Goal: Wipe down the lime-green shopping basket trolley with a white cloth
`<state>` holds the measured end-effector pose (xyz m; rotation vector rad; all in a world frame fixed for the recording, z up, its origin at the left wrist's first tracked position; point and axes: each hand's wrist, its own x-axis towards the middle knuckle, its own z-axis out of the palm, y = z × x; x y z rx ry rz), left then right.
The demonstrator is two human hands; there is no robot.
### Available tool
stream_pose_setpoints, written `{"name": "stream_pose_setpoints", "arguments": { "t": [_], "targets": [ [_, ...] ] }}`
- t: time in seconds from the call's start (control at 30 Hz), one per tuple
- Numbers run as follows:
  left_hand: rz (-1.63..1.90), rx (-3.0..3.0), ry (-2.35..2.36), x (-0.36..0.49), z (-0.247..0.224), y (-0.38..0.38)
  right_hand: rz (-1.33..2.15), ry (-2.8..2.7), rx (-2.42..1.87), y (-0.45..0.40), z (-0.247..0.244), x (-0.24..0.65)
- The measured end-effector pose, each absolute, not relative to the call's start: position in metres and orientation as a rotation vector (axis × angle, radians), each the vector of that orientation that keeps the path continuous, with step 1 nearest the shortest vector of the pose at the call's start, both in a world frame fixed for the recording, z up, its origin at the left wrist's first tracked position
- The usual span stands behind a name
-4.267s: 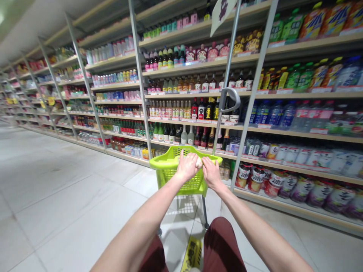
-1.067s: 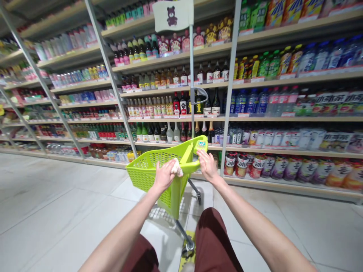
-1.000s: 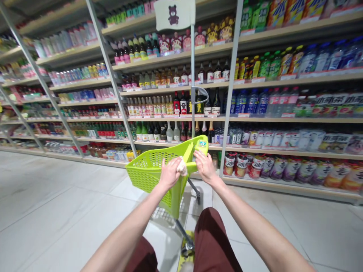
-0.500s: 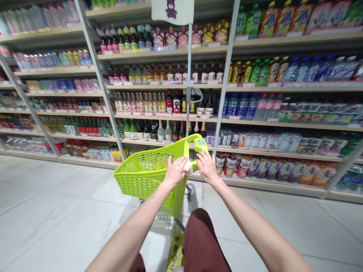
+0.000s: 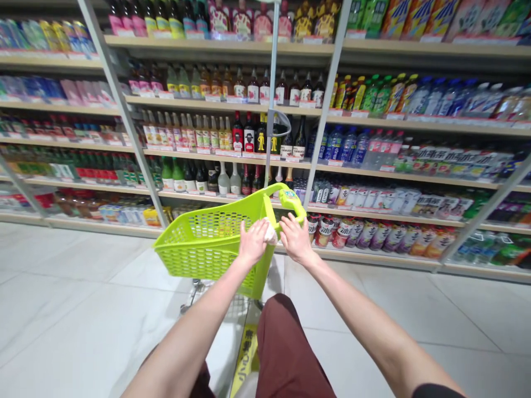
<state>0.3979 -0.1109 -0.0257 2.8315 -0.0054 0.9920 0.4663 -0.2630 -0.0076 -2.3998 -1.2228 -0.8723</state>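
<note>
A lime-green shopping cart (image 5: 207, 260) with perforated sides stands in front of me, its basket pointing left. My left hand (image 5: 254, 241) presses a crumpled white cloth (image 5: 270, 232) against the near edge of the cart, fingers bent over it. To the right of it, my right hand (image 5: 296, 239) rests on the cart's green handle (image 5: 297, 208), its fingers on the lower part. A metal pole (image 5: 271, 94) rises behind the handle. Little of the basket's inside shows, and no goods can be made out in it.
Shelves (image 5: 224, 102) of bottles and cartons run across the whole view beyond the cart. A yellow floor strip (image 5: 245, 359) with dark lettering lies by my legs (image 5: 286, 348). Cart wheels (image 5: 194, 290) show under the basket. Pale tiles (image 5: 83, 309) cover the floor.
The cart and both my hands sit slightly farther left in view. The shelves have shifted up and look nearer. Both hands keep their places at the cart.
</note>
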Motion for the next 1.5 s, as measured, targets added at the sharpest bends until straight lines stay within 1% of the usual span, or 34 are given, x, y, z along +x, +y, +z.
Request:
{"name": "stream_pose_setpoints", "arguments": {
  "t": [0.1,0.17,0.3,0.37,0.53,0.6,0.7,0.8,0.87,0.93,1.1,1.2,1.37,1.43,1.5],
  "targets": [
    [0.99,2.834,-0.085,0.409,-0.021,-0.12,-0.869,-1.294,-2.408,-0.261,-0.011,0.462],
    [0.968,2.851,-0.062,0.407,-0.026,-0.106,-0.866,-1.301,-2.421,-0.263,-0.012,0.464],
    [0.919,2.865,0.164,0.394,-0.047,-0.062,-0.838,-1.29,-2.433,-0.264,-0.008,0.473],
    [0.915,2.85,0.224,0.395,-0.05,-0.053,-0.832,-1.252,-2.447,-0.257,-0.004,0.478],
    [0.939,2.841,-0.007,0.423,-0.033,-0.077,-0.804,-1.194,-2.536,-0.235,0.001,0.488],
    [0.951,2.846,-0.055,0.427,-0.033,-0.077,-0.796,-1.192,-2.566,-0.233,0.0,0.491],
    [0.94,2.878,0.008,0.416,-0.05,-0.046,-0.801,-1.212,-2.584,-0.238,-0.002,0.495],
    [0.919,2.913,0.189,0.396,-0.07,-0.004,-0.816,-1.211,-2.591,-0.241,-0.003,0.495],
    [0.911,2.923,0.285,0.386,-0.075,0.007,-0.835,-1.189,-2.59,-0.237,-0.004,0.492],
    [0.911,2.923,0.303,0.385,-0.071,-0.001,-0.845,-1.195,-2.576,-0.228,-0.005,0.487],
    [0.913,2.945,0.127,0.406,-0.054,-0.041,-0.819,-1.334,-2.523,-0.21,-0.013,0.478],
    [0.887,2.975,0.152,0.4,-0.059,-0.023,-0.805,-1.378,-2.521,-0.213,-0.016,0.481],
    [0.823,2.997,0.472,0.362,-0.08,0.038,-0.801,-1.354,-2.535,-0.216,-0.018,0.484],
    [0.814,2.989,0.522,0.359,-0.081,0.038,-0.808,-1.317,-2.538,-0.209,-0.02,0.481],
    [0.817,2.988,0.453,0.366,-0.077,0.024,-0.797,-1.325,-2.531,-0.201,-0.023,0.475]
  ]
}}
